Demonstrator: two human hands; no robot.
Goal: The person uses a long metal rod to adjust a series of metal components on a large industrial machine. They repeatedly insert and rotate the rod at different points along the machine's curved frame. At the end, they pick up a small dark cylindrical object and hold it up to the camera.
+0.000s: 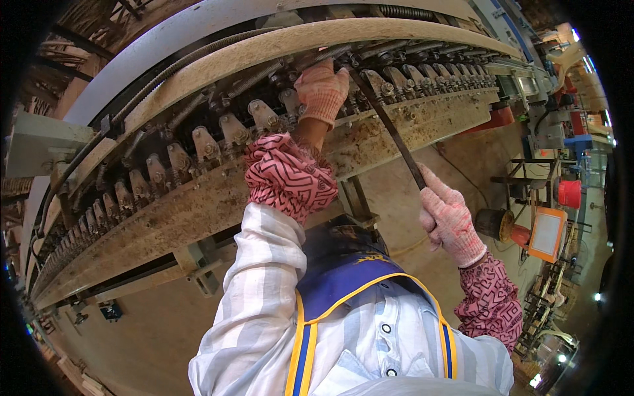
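Right side of view: orange-framed panel (547, 235), pale face, slightly tilted. Red container (569, 194) near the panel's upper edge. Dark round drum (490, 223) to the panel's left; smaller red object (520, 236) between the two, kind unclear. Dark metal rack (522, 173) above drum in frame. Brownish floor (145, 350) at lower left. Upper left: brown wooden strips (105, 28), jumbled.
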